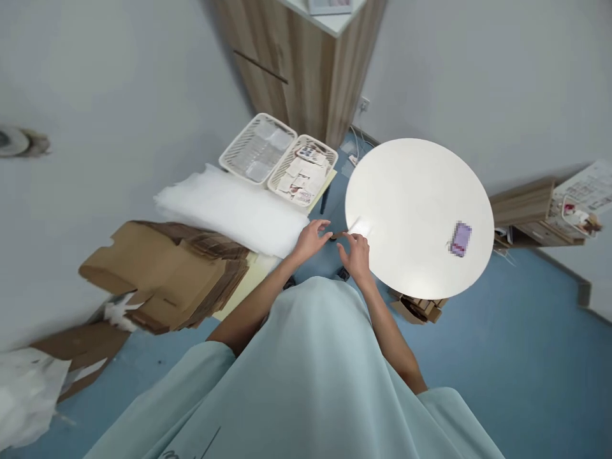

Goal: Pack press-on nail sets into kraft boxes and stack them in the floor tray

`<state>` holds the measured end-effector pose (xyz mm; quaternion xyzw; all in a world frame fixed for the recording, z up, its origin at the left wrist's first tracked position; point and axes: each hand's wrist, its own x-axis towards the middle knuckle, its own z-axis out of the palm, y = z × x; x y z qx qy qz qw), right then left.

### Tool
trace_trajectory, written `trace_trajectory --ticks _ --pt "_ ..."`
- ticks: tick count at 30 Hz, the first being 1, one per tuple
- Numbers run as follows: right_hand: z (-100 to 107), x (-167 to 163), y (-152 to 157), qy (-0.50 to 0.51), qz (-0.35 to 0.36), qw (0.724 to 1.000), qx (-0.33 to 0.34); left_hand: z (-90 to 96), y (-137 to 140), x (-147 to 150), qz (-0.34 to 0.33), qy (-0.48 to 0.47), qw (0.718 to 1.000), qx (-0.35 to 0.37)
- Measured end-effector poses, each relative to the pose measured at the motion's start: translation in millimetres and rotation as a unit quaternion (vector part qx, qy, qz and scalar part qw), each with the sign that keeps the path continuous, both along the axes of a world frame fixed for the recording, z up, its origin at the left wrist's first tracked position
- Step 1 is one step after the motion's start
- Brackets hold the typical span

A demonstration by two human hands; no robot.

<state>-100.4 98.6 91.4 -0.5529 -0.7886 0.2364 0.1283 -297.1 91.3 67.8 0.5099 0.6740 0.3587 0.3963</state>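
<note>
In the head view my left hand [312, 242] is in front of me, left of the table, its thumb and fingers apart. My right hand [356, 256] is at the table's left edge with its fingers curled. A small whitish, partly see-through piece [360, 226] shows just beyond the right fingers; I cannot tell whether they grip it. A thin brown bit [339, 234] lies in the gap between both hands, too small to name. The round white table [411, 191] is to the right of my hands.
A blurred purple item [460, 240] lies on the table. Left stand a roll of white wrap [234, 204], flattened cardboard boxes [167, 274], and white baskets holding clear packets [261, 153] and printed cards [303, 175]. A wooden cabinet [306, 70] is behind; open cartons [418, 309] sit under the table.
</note>
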Motion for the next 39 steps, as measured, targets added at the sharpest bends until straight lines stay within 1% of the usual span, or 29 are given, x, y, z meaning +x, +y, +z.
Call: trace_trajectory --ticks 3,6,7,9,10,12,14,16,18,22,27,30,33,35,37,39 --pt "14.3 -36.7 -29.0 0.024 0.046 0.999 0.007 22.3 -82.2 -61.6 0.053 0.008 0.998 0.017" --pt "24.8 -75.7 -58.7 0.037 0.102 0.994 -0.001 35.3 -170.3 -119.6 0.144 0.047 0.988 0.011" --pt "27.8 -88.9 -67.9 0.043 0.122 0.992 -0.005 36.7 -197.3 -136.6 0.175 0.072 0.982 -0.008" --pt "33.4 -115.2 -84.0 0.050 0.163 0.985 -0.015 34.3 -243.4 -165.2 0.233 0.144 0.960 -0.060" --pt "36.0 -128.0 -90.7 0.051 0.183 0.982 -0.019 30.5 -261.2 -176.3 0.245 0.170 0.950 -0.089" --pt "40.7 -151.8 -101.3 0.046 0.222 0.974 -0.026 19.5 -285.1 -191.3 0.235 0.199 0.942 -0.136" --pt "44.8 -172.1 -108.5 0.037 0.260 0.964 -0.033 7.7 -294.8 -197.5 0.211 0.210 0.943 -0.150" --pt "48.2 -187.8 -113.7 0.027 0.297 0.954 -0.040 -0.7 -294.6 -198.4 0.193 0.211 0.947 -0.145" --pt "50.2 -199.5 -118.2 0.014 0.328 0.943 -0.047 -3.7 -290.0 -197.7 0.184 0.203 0.950 -0.147" --pt "46.6 -217.7 -127.1 -0.018 0.381 0.922 -0.069 2.2 -279.7 -199.8 0.170 0.193 0.953 -0.163" --pt "28.8 -246.4 -139.8 -0.054 0.458 0.882 -0.094 12.1 -268.1 -206.0 0.150 0.244 0.940 -0.186" --pt "19.8 -262.7 -148.9 -0.113 0.477 0.867 -0.091 12.3 -264.5 -210.4 0.144 0.251 0.939 -0.185" --pt "16.5 -271.9 -156.4 -0.170 0.485 0.854 -0.081 12.1 -267.8 -214.0 0.152 0.233 0.947 -0.158" --pt "16.7 -275.1 -158.8 -0.191 0.487 0.849 -0.076 16.9 -274.5 -215.3 0.174 0.220 0.952 -0.125" --pt "18.4 -278.0 -159.1 -0.205 0.485 0.846 -0.084 29.3 -283.7 -216.2 0.208 0.209 0.953 -0.075" --pt "21.9 -281.4 -158.0 -0.211 0.482 0.844 -0.104 50.2 -293.5 -217.9 0.244 0.204 0.948 -0.009"
